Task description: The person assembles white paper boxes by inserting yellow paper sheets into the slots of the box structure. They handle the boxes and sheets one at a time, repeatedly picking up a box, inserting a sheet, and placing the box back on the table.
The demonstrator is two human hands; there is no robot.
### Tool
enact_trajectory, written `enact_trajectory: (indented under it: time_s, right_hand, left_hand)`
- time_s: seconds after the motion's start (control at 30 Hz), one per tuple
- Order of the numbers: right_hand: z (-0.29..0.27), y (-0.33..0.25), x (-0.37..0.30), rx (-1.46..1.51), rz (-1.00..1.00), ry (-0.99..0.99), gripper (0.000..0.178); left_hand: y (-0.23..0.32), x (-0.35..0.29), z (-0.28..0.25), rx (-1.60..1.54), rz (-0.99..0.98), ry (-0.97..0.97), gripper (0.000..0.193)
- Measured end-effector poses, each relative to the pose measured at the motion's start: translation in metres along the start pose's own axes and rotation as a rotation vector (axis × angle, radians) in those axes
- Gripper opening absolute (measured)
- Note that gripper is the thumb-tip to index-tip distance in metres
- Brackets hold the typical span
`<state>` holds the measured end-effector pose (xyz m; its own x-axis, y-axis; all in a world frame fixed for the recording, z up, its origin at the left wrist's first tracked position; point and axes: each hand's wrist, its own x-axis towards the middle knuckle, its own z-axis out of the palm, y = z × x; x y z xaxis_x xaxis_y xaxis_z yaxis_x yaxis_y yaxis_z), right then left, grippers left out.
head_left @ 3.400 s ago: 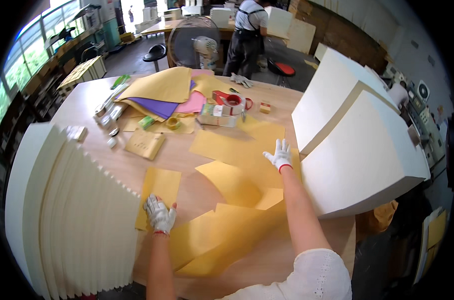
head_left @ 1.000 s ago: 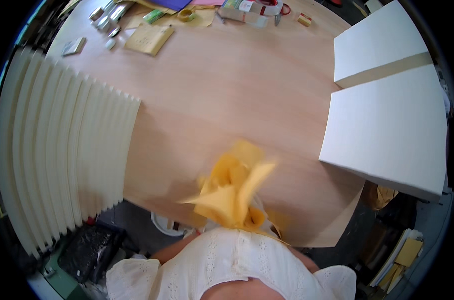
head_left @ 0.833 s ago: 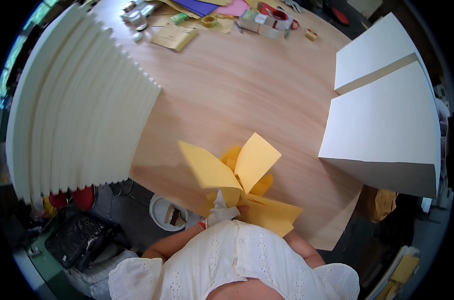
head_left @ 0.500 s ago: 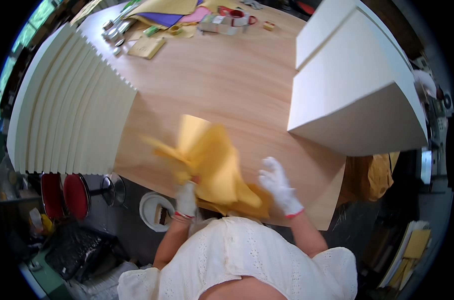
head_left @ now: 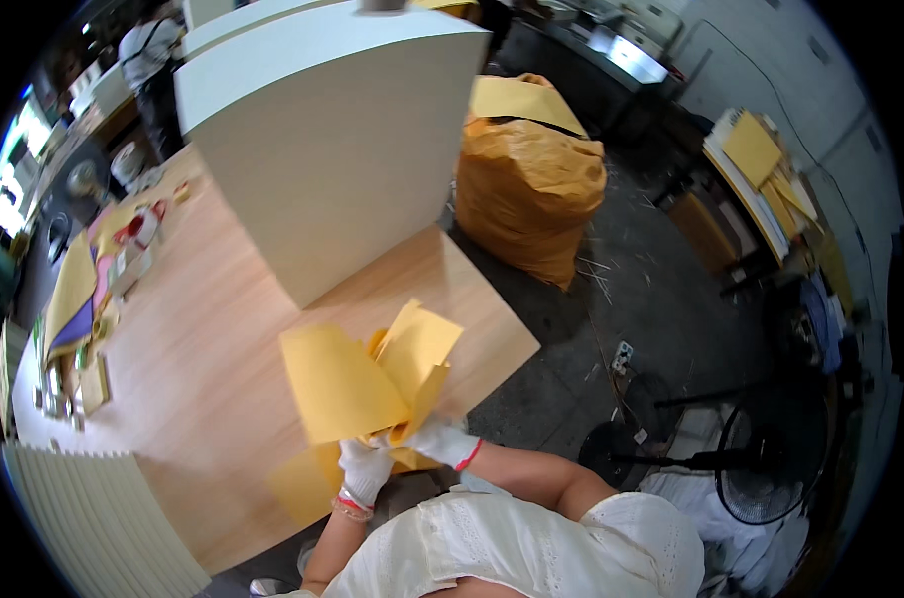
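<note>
Both my hands wear white gloves and meet at the near edge of the table. My left hand (head_left: 364, 470) is closed round the gathered lower end of a crumpled bunch of yellow paper sheets (head_left: 342, 379). Against the same bunch, from the right, presses my right hand (head_left: 440, 443), its fingers wrapped round the base and partly hidden. The sheets fan upward, bent and folded. Another flat yellow sheet (head_left: 307, 483) lies at the table edge beside my left hand.
A tall white board stack (head_left: 342, 159) stands on the wooden table (head_left: 203, 369); ribbed cream boards (head_left: 103, 518) are stacked at left. Tools and coloured sheets lie far left. On the floor are a full orange sack (head_left: 531, 189) and, at right, a black fan (head_left: 766, 453).
The view has swung to the right. My right hand, open and apart before, has come to the yellow paper and closed on it beside my left, which still holds it.
</note>
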<state>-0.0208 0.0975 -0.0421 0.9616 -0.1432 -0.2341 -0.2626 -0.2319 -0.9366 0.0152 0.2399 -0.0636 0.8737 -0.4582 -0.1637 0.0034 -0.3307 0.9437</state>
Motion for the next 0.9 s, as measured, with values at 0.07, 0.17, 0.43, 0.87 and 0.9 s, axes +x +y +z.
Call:
enact_trajectory:
  time_s: [0.07, 0.17, 0.43, 0.87, 0.9]
  right_hand:
    - [-0.056, 0.029, -0.015, 0.109, -0.274, 0.169, 0.035]
    - [-0.147, 0.032, -0.047, 0.483, -0.107, 0.230, 0.037]
    - [-0.367, 0.107, -0.126, 0.677, 0.061, 0.225, 0.054]
    - [-0.582, 0.210, -0.038, 1.147, -0.108, 0.321, 0.054]
    - [-0.596, 0.209, -0.023, 1.171, -0.131, 0.371, 0.055]
  left_hand:
    - [0.059, 0.006, 0.034, 0.294, -0.120, -0.123, 0.028]
    - [0.084, 0.039, 0.099, 0.494, 0.296, -0.305, 0.056]
    - [0.135, 0.062, 0.364, -0.621, 0.230, -0.538, 0.089]
    - [0.274, 0.220, 0.525, 0.441, 0.276, -0.478, 0.077]
    - [0.300, 0.234, 0.521, 0.512, 0.313, -0.482, 0.070]
